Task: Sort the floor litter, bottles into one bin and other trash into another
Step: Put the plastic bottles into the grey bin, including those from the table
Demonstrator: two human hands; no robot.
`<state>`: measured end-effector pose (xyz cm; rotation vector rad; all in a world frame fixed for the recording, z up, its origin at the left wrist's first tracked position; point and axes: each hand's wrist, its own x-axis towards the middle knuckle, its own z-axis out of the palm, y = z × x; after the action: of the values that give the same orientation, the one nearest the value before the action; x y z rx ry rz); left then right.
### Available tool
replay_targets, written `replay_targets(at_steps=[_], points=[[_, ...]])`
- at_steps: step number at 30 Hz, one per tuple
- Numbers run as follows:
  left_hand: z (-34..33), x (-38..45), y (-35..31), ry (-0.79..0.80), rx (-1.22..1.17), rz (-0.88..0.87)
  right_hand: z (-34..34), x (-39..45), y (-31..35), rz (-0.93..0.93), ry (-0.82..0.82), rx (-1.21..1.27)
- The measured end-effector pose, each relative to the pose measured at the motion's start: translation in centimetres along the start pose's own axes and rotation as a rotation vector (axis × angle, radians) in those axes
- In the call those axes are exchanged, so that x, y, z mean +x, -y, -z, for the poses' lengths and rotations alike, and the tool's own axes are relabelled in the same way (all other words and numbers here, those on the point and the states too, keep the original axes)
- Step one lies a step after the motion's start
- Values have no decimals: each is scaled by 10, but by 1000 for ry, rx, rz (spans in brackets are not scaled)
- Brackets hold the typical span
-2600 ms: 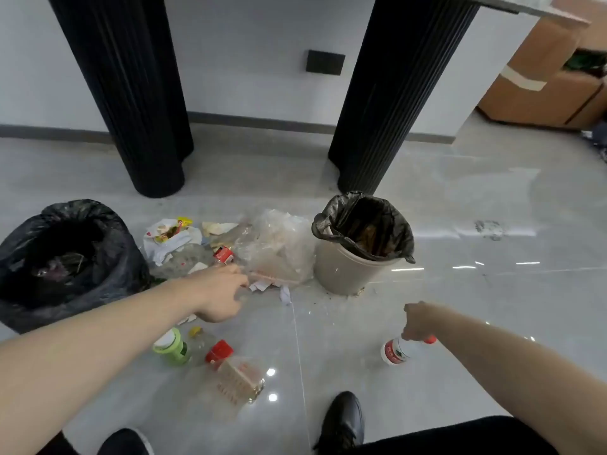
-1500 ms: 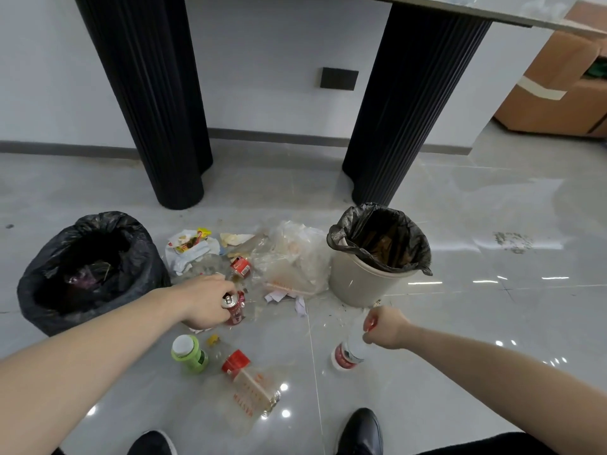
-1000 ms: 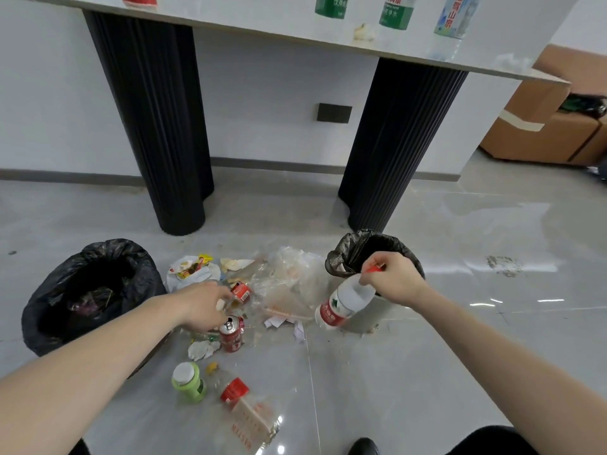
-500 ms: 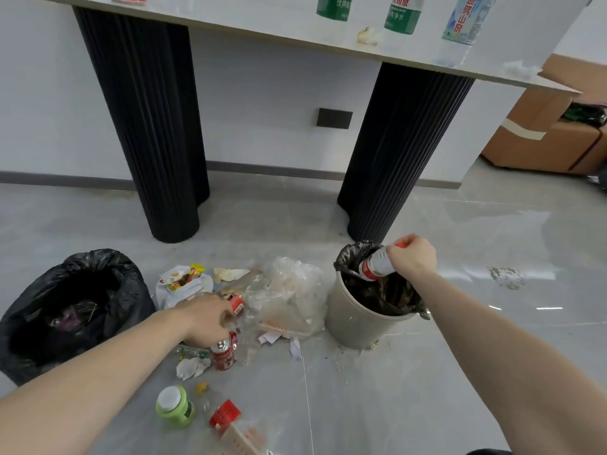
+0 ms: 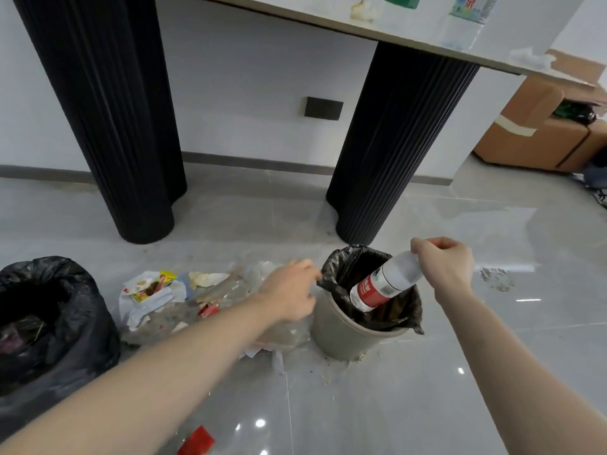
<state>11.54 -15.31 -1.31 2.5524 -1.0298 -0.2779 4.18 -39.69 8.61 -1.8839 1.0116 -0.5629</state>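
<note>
a black bag bin [image 5: 49, 323] stands at the floor's left edge, litter [image 5: 154, 290] just beside it. the left hand [image 5: 292, 295] reaches to the grey bin [image 5: 341, 336], its grip cannot be told. the right hand [image 5: 443, 267] pinches the bottle [image 5: 384, 284] by its top, tilted, bottom inside the grey bin.
</note>
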Motion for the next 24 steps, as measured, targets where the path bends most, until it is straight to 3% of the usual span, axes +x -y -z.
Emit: replay_targets(at_steps=[3, 6, 12, 18, 24], points=[[-25, 54, -37, 104, 173, -103, 4, 1, 7, 71, -26, -6], [-50, 83, -47, 215, 258, -100, -1, 6, 1, 141, -17, -44], [-62, 68, -23, 34, 369, -264, -29, 30, -36, 163, 51, -150], [-77, 10, 19, 73, 402, -396, -80, 39, -101, 107, 269, -480], [-89, -7, 18, 98, 357, -308, -94, 41, -151, 82, 414, -727]])
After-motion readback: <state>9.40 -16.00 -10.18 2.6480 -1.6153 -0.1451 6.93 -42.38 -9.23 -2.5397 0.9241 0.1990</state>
